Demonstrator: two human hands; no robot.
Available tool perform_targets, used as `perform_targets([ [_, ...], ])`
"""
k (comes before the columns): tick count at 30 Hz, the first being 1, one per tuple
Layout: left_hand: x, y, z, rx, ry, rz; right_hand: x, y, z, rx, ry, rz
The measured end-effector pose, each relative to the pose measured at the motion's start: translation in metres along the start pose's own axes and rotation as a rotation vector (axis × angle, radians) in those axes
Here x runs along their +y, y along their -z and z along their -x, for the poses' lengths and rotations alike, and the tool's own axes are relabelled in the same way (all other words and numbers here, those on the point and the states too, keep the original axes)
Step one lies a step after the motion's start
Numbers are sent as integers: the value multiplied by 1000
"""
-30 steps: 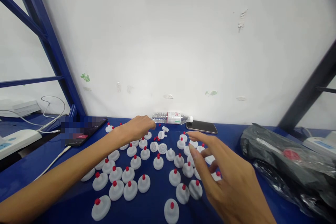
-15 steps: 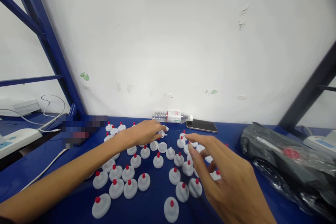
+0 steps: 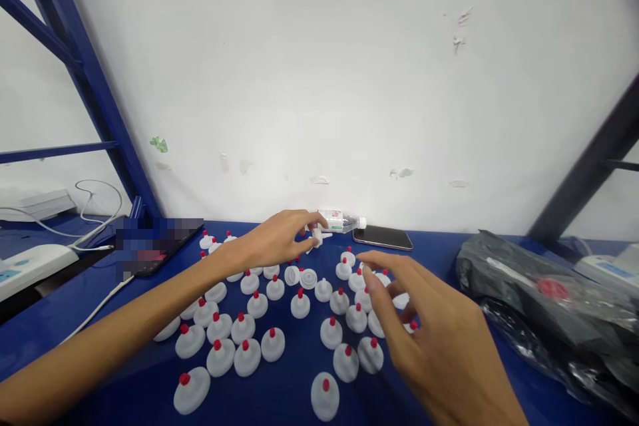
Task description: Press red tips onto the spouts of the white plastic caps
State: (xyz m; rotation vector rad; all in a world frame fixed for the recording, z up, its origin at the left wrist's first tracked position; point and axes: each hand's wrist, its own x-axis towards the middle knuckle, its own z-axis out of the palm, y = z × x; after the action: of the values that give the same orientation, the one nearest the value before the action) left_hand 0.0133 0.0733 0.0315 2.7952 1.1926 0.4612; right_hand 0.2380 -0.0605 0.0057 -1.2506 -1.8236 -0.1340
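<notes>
My left hand [image 3: 279, 234] reaches to the back of the blue table, its thumb and fingers closed on a small white plastic disc with a spout [image 3: 319, 237]. Below it lie two open white discs [image 3: 308, 278] and an uncapped disc standing spout up [image 3: 323, 290]. My right hand [image 3: 434, 326] hovers over the right-hand group, thumb and forefinger curved and apart, holding nothing that I can see. Under and beside it stand several white discs with red-tipped spouts [image 3: 357, 317]. More red-tipped discs [image 3: 243, 327] stand on the left, some hidden behind my left forearm.
A clear plastic bottle [image 3: 344, 221] lies against the wall, with a dark phone [image 3: 383, 237] beside it. Grey plastic bags [image 3: 529, 286] lie at the right. At the left are a black tablet-like device [image 3: 172, 249], a white cable [image 3: 100, 306] and a power strip [image 3: 37, 265].
My left hand has lifted and moved a little to the right and back, with the white disc now showing in its fingers. My right hand has barely moved.
</notes>
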Motion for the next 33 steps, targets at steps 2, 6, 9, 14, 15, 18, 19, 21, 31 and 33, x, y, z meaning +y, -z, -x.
perform_targets([
  [2,11,8,0,22,-13,204,2,-2,0,13,-39,30],
  [6,33,17,4,-13,-52,699,4,-4,-1,5,-72,15],
  [9,49,18,10,-107,-30,918,2,-3,-1,-18,-58,11],
  [14,66,21,15,-166,-45,961,3,2,0,49,19,43],
  [15,65,22,14,-156,-58,907,4,3,0,77,24,54],
  [18,47,21,8,-28,-46,463,7,3,0,118,15,69],
  [19,37,19,6,32,-21,218,8,2,0,115,8,62],
  [21,13,13,1,38,-2,-163,7,1,0,94,-6,39],
  [31,-30,-26,1,-186,-145,-193,2,1,1,62,-28,-10],
  [33,-30,-31,0,-204,-164,-177,2,2,2,54,-19,-12],
])
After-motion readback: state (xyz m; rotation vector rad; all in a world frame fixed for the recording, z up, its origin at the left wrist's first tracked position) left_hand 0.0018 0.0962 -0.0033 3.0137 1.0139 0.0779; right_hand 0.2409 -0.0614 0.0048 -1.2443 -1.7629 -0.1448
